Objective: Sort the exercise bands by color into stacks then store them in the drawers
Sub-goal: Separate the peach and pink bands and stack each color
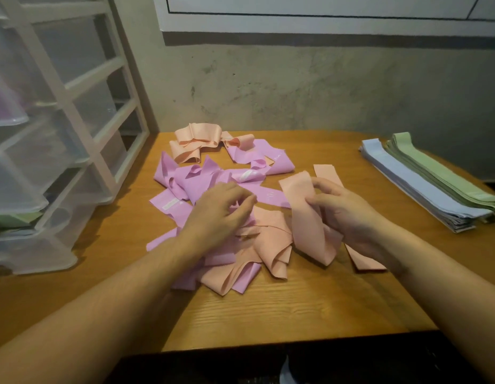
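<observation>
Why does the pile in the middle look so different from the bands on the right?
The middle pile is crumpled and tangled; the right stacks lie flat and straight. The pile mixes pink-purple and peach; the stacks keep blue and green apart, though they overlap. Both sit on the wooden table.

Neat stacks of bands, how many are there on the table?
2: a blue stack and a green stack leaning on it, both at the table's right edge.
</observation>
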`<state>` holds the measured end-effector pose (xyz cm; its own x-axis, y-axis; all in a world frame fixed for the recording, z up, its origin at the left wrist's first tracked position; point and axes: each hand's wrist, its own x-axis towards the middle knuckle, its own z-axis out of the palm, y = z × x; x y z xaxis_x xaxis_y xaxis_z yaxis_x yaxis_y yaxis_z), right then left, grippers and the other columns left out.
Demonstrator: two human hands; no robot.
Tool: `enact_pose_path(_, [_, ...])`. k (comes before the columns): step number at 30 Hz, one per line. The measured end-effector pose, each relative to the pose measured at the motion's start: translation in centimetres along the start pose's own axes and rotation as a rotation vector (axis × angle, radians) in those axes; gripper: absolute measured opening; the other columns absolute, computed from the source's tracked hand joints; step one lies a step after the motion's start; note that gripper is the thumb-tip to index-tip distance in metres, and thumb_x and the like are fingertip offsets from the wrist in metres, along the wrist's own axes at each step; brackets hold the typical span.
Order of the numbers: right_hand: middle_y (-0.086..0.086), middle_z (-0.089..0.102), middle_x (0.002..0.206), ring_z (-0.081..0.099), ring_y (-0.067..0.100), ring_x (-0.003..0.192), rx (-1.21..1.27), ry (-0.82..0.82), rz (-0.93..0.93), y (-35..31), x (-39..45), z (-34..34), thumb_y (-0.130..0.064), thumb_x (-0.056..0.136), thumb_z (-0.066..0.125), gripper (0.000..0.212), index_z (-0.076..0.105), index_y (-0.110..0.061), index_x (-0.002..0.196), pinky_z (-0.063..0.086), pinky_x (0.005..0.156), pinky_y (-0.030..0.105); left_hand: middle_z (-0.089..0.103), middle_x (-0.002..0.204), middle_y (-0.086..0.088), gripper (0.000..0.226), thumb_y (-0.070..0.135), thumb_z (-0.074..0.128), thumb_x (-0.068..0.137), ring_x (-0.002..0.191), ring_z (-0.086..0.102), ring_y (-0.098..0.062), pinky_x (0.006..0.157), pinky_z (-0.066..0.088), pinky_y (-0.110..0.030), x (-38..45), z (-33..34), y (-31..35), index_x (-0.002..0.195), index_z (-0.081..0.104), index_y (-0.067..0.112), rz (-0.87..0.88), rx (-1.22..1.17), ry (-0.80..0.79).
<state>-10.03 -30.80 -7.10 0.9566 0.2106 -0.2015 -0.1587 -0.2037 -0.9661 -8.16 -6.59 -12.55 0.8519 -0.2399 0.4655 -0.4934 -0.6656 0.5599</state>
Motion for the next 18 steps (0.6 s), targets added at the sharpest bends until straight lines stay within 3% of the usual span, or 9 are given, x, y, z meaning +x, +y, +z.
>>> enact_pose_path(3, [-0.029, 0.071, 0.088, 0.069, -0.003, 0.081, 0.003, 0.026, -0.043, -0.1, -0.4, -0.4, -0.012, 0.101, 0.052, 0.04, 0.063, -0.049, 0.111, 0.055, 0.078, 0.025, 0.066, 0.094, 0.011, 0.036, 0.047, 0.044, 0.098, 0.087, 0.053, -0.009, 0.079, 0.045, -0.032, 1.4, -0.4, 2.4, 0.102, 0.071, 0.024, 0.015, 0.083, -0.065])
enact_pose_path(5, [-0.031, 0.063, 0.105, 0.065, 0.0, 0.092, -0.045, 0.09, -0.092, -0.1, -0.7, -0.6, -0.012, 0.101, 0.053, 0.044, 0.061, -0.049, 0.124, 0.054, 0.078, 0.021, 0.066, 0.096, 0.013, 0.034, 0.045, 0.045, 0.101, 0.085, 0.054, -0.006, 0.079, 0.048, -0.033, 2.1, -0.3, 4.3, 0.106, 0.071, 0.024, -0.038, 0.055, -0.098])
enact_pose_path(7, [-0.022, 0.062, 0.113, 0.058, -0.006, 0.092, -0.187, 0.169, -0.179, 0.0, -0.9, -0.7, -0.012, 0.1, 0.053, 0.046, 0.057, -0.045, 0.132, 0.047, 0.076, 0.011, 0.067, 0.098, 0.016, 0.023, 0.043, 0.049, 0.103, 0.087, 0.059, -0.002, 0.077, 0.05, -0.028, 2.4, 0.1, 6.3, 0.11, 0.067, 0.031, -0.154, -0.073, -0.118])
enact_pose_path(9, [-0.016, 0.065, 0.106, 0.056, -0.007, 0.08, -0.346, 0.234, -0.307, 0.3, -1.1, -0.6, -0.012, 0.1, 0.052, 0.049, 0.054, -0.044, 0.137, 0.043, 0.068, 0.005, 0.069, 0.1, 0.015, 0.013, 0.038, 0.051, 0.102, 0.09, 0.064, -0.002, 0.078, 0.051, -0.026, 2.6, 0.8, 8.1, 0.107, 0.063, 0.038, -0.312, -0.378, -0.124])
enact_pose_path(11, [-0.018, 0.066, 0.108, 0.057, -0.001, 0.078, -0.458, 0.245, -0.399, 0.5, -1.2, -0.5, -0.016, 0.099, 0.053, 0.052, 0.05, -0.049, 0.14, 0.046, 0.07, 0.013, 0.07, 0.108, 0.012, 0.015, 0.035, 0.05, 0.103, 0.093, 0.069, -0.006, 0.079, 0.055, -0.026, 2.7, 1.5, 9.5, 0.112, 0.063, 0.037, -0.433, -0.644, -0.132])
enact_pose_path(14, [-0.019, 0.066, 0.102, 0.061, 0.008, 0.078, -0.656, 0.222, -0.438, 0.8, -1.3, -0.4, -0.029, 0.099, 0.052, 0.053, 0.042, -0.057, 0.143, 0.053, 0.075, 0.029, 0.07, 0.119, 0.005, 0.025, 0.039, 0.049, 0.104, 0.107, 0.069, -0.013, 0.087, 0.059, -0.03, 2.8, 2.4, 10.4, 0.123, 0.062, 0.03, -0.497, -0.764, -0.125])
enact_pose_path(16, [-0.008, 0.07, 0.106, 0.063, 0.016, 0.088, -0.793, 0.221, -0.455, 0.8, -1.5, -0.2, -0.034, 0.098, 0.052, 0.056, 0.033, -0.058, 0.146, 0.055, 0.079, 0.039, 0.073, 0.11, 0.001, 0.033, 0.042, 0.046, 0.104, 0.1, 0.071, -0.014, 0.081, 0.058, -0.029, 2.9, 3.0, 10.8, 0.121, 0.064, 0.021, -0.528, -0.834, -0.107])
enact_pose_path(18, [-0.004, 0.069, 0.109, 0.061, 0.017, 0.093, -0.868, 0.219, -0.513, 0.7, -1.6, 0.1, -0.036, 0.096, 0.055, 0.063, 0.028, -0.053, 0.15, 0.053, 0.078, 0.036, 0.072, 0.092, -0.003, 0.034, 0.039, 0.042, 0.105, 0.087, 0.071, -0.014, 0.069, 0.055, -0.024, 3.0, 3.2, 11.3, 0.108, 0.066, 0.015, -0.543, -0.852, -0.051])
